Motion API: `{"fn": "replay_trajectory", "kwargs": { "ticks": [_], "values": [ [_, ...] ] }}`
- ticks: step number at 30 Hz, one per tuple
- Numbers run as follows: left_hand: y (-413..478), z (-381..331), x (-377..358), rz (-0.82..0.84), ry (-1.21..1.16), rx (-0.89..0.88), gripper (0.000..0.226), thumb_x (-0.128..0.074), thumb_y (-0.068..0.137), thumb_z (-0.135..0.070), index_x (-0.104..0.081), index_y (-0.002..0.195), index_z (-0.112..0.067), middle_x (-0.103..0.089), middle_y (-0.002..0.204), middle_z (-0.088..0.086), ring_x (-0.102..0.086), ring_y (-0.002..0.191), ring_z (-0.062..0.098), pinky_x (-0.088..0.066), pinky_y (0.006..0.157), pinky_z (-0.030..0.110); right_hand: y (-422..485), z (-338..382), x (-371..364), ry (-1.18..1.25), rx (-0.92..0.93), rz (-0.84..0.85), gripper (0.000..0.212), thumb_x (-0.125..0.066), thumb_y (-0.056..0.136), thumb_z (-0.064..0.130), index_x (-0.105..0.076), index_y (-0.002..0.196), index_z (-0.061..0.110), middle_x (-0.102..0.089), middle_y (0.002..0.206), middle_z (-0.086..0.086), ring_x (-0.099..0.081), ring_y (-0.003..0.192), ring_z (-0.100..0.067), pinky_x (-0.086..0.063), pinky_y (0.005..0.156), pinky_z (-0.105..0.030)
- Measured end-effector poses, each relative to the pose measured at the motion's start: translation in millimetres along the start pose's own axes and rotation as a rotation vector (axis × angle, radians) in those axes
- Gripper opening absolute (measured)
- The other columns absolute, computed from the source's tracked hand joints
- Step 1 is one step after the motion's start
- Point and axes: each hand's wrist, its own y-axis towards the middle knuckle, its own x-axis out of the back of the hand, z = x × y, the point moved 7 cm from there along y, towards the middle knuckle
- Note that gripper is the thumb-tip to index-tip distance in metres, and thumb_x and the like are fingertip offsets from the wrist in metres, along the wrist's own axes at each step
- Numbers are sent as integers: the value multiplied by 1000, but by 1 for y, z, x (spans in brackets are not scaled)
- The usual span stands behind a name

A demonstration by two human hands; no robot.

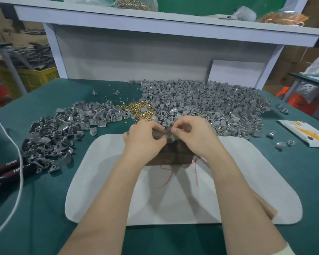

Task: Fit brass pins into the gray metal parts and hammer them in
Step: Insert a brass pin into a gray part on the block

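Item: gray metal part (161, 133), held over the dark brown block (170, 153) at the far edge of the white pad (99, 181). Its long axis runs left to right across the view, roughly level, between the two hands; which end is the head cannot be told.

Left hand (144, 138): fingers curled, gripping the part's left end.

Right hand (193, 135): thumb and forefinger pinched narrow at the part's right end. Whether they also hold a pin is too small to tell.

Stock: loose brass pins (138, 108) in a heap just beyond the hands. The large pile of gray parts (210, 103) lies to the right of the heap and the darker pile of parts (59, 133) to its left, both on the green table cover (44, 208).

Other: black-handled tool (6, 171) and white cord (18, 162) at the left edge; yellow-and-white packet (302, 134) at the right, with a few stray parts near it.
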Motion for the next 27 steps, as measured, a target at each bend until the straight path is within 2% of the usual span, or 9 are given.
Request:
{"fn": "replay_trajectory", "kwargs": {
  "ticks": [3,6,14,16,19,23,27],
  "values": [
    [-1,0,-4,41,42,9,7,-67,81,-31,-61,82,-36,-59,100,-10,-53,112,21,-40,97,40,-1,-3,-7,-94,3,66,11,-65,86,18,-64,77,23,-65,78,7,-50,65,0,-35,57,-12],
    [-1,0,-9,58,87,7,10,-64,84,-28,-59,81,-36,-61,108,-7,-52,113,23,-40,96,40,-1,-2,-8,-158,27,73,6,-64,87,18,-66,81,20,-64,81,5,-49,67,-2,-34,55,-7],
    [1,1,-11,52,94,8,12,-62,85,-28,-56,81,-36,-58,106,-6,-50,113,24,-36,91,37,-1,3,-11,-260,49,74,9,-61,88,21,-61,81,26,-53,71,14,-46,67,-6,-32,54,-13],
    [1,2,-11,50,92,11,12,-63,85,-28,-55,80,-36,-57,103,-6,-50,113,24,-35,91,37,-2,3,-12,-279,46,68,5,-61,88,21,-64,86,23,-52,70,14,-48,70,-10,-33,60,-22],
    [2,2,-12,50,87,13,12,-63,85,-28,-55,80,-36,-50,95,-9,-49,113,24,-35,92,37,-3,5,-12,-304,49,45,6,-59,89,20,-65,90,20,-47,66,15,-48,74,-13,-37,65,-25],
    [3,2,-12,51,90,14,5,-64,85,-29,-60,84,-33,-53,97,-7,-49,113,25,-36,92,37,-6,7,-14,-342,26,22,9,-57,90,21,-65,94,17,-54,85,2,-52,85,-20,-43,75,-30],
    [1,0,-12,37,81,0,3,-63,87,-31,-65,88,-30,-54,99,-7,-49,113,26,-33,91,35,-8,6,-14,-297,-19,-26,10,-58,89,21,-67,91,17,-62,93,-5,-56,91,-23,-44,78,-30]
  ]
}}
